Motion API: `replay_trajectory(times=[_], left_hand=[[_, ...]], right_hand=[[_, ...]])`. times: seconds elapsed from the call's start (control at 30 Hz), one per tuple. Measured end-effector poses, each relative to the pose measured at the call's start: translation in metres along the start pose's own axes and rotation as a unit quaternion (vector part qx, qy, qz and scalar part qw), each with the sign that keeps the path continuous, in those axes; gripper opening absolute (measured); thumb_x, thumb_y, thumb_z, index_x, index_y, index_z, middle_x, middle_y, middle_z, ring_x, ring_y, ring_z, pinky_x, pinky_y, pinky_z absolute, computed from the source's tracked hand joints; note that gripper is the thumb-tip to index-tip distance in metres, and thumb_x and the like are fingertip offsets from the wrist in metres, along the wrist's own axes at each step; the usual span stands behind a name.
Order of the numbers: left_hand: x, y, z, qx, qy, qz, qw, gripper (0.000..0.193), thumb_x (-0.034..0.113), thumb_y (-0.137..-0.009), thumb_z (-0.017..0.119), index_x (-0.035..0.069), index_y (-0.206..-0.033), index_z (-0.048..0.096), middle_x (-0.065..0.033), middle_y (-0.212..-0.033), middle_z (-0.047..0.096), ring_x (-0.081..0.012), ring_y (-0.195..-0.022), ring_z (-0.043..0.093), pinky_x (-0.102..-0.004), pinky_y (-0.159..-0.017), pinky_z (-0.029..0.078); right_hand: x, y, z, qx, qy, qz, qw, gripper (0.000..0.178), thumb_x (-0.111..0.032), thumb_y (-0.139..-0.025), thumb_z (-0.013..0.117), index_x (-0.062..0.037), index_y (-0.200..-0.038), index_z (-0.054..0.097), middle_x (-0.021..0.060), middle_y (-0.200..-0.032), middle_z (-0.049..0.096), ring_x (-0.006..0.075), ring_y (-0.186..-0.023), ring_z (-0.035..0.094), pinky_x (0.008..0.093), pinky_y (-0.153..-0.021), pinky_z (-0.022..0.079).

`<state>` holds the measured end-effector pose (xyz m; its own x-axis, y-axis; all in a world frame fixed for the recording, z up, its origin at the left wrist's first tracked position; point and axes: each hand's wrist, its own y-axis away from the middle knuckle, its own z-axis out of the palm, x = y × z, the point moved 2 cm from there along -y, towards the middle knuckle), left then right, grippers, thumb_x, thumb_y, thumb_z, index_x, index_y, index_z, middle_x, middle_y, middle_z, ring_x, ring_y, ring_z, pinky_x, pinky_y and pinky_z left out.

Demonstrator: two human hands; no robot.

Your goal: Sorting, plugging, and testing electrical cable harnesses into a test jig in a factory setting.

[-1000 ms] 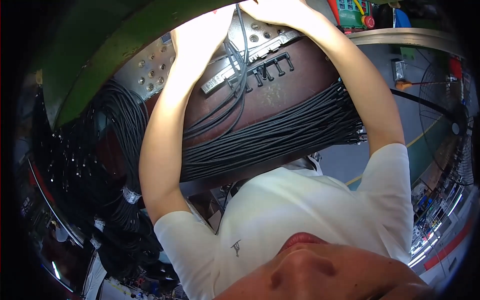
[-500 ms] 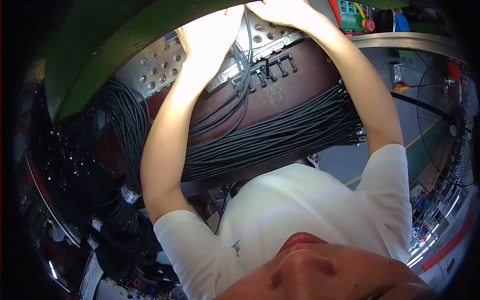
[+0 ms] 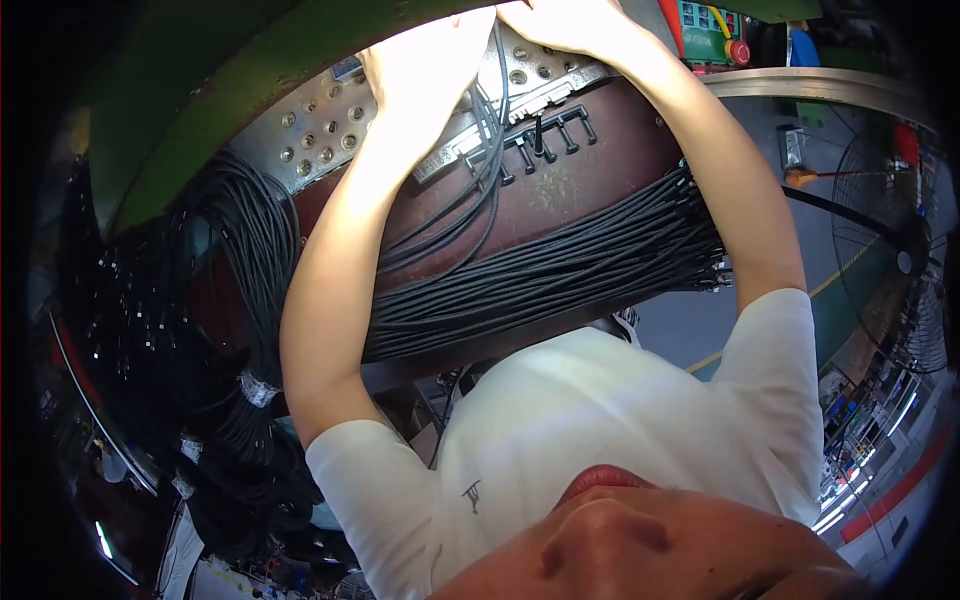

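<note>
Both hands reach up to the far edge of the view, over a metal plate with round holes [image 3: 325, 130]. My left hand [image 3: 428, 75] is brightly lit, its fingers mostly cut off by the picture's top edge and the green overhang. Close by on the right is my right hand [image 3: 572, 25], its fingertips also out of sight. Several thin black cables [image 3: 490, 150] run up between the hands and pass beside the left wrist. What either hand grips is hidden. Below them, a row of black pegs [image 3: 545, 140] stands along a metal fixture [image 3: 438, 163].
A thick bundle of black cables [image 3: 540, 270] lies across the brown table [image 3: 620, 135]. More cables [image 3: 235, 215] hang at the left. A green machine part [image 3: 190, 120] overhangs the hands. At the upper right are a red button [image 3: 738, 52] and a fan [image 3: 890, 250].
My left hand has shifted very slightly to the right. The right hand and the cables look almost the same.
</note>
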<state>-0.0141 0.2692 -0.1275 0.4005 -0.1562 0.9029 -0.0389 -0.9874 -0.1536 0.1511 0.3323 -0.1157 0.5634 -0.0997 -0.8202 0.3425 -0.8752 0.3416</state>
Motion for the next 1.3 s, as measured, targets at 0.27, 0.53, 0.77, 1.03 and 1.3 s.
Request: replay_trajectory(times=[0.27, 0.53, 0.77, 1.03, 1.3], left_hand=[[-0.003, 0.003, 0.002, 0.009, -0.021, 0.016, 1.0, 0.02, 0.016, -0.086, 0.062, 0.001, -0.099, 0.064, -0.0137, -0.094, 0.065, -0.0244, -0.085, 0.061, -0.0366, -0.075, 0.05], [-0.01, -0.006, 0.012, 0.021, -0.043, 0.031, 0.998, 0.021, 0.017, -0.086, 0.062, 0.001, -0.1, 0.064, -0.0141, -0.095, 0.065, -0.0249, -0.087, 0.061, -0.0368, -0.076, 0.05], [-0.025, -0.005, 0.009, 0.036, -0.072, 0.032, 0.996, 0.022, 0.017, -0.086, 0.062, 0.001, -0.101, 0.064, -0.0145, -0.096, 0.065, -0.0253, -0.088, 0.061, -0.0369, -0.078, 0.05], [-0.029, -0.01, 0.015, 0.041, -0.091, 0.05, 0.994, 0.023, 0.018, -0.087, 0.062, 0.001, -0.101, 0.064, -0.0149, -0.098, 0.065, -0.0257, -0.09, 0.061, -0.0371, -0.079, 0.05], [-0.038, -0.016, 0.006, 0.05, -0.115, 0.068, 0.99, 0.024, 0.019, -0.087, 0.063, 0.001, -0.102, 0.064, -0.0153, -0.099, 0.065, -0.0261, -0.092, 0.061, -0.0373, -0.08, 0.049]], right_hand=[[-0.013, 0.012, -0.005, 0.027, 0.085, 0.049, 0.995, 0.023, -0.025, -0.091, 0.055, -0.0054, -0.099, 0.065, 0.0074, -0.065, 0.064, 0.0138, -0.044, 0.057, 0.0267, -0.039, 0.046], [0.059, -0.013, -0.008, 0.046, -0.011, -0.233, 0.971, 0.025, -0.02, -0.089, 0.06, -0.0046, -0.108, 0.063, 0.0115, -0.078, 0.067, 0.0129, -0.053, 0.06, 0.0262, -0.045, 0.048], [0.012, -0.005, -0.002, 0.002, 0.163, 0.036, 0.986, 0.034, -0.022, -0.087, 0.062, -0.0029, -0.115, 0.06, 0.0135, -0.089, 0.068, 0.0149, -0.062, 0.063, 0.0265, -0.054, 0.051], [0.063, -0.03, 0.001, 0.206, 0.203, -0.44, 0.85, 0.026, -0.02, -0.089, 0.058, -0.0041, -0.109, 0.063, 0.014, -0.079, 0.067, 0.0147, -0.054, 0.062, 0.0257, -0.045, 0.049], [-0.066, 0.037, 0.0, 0.042, 0.071, 0.008, 0.997, 0.023, -0.024, -0.089, 0.059, -0.0065, -0.103, 0.065, 0.0113, -0.07, 0.067, 0.018, -0.046, 0.06, 0.0282, -0.041, 0.05]])
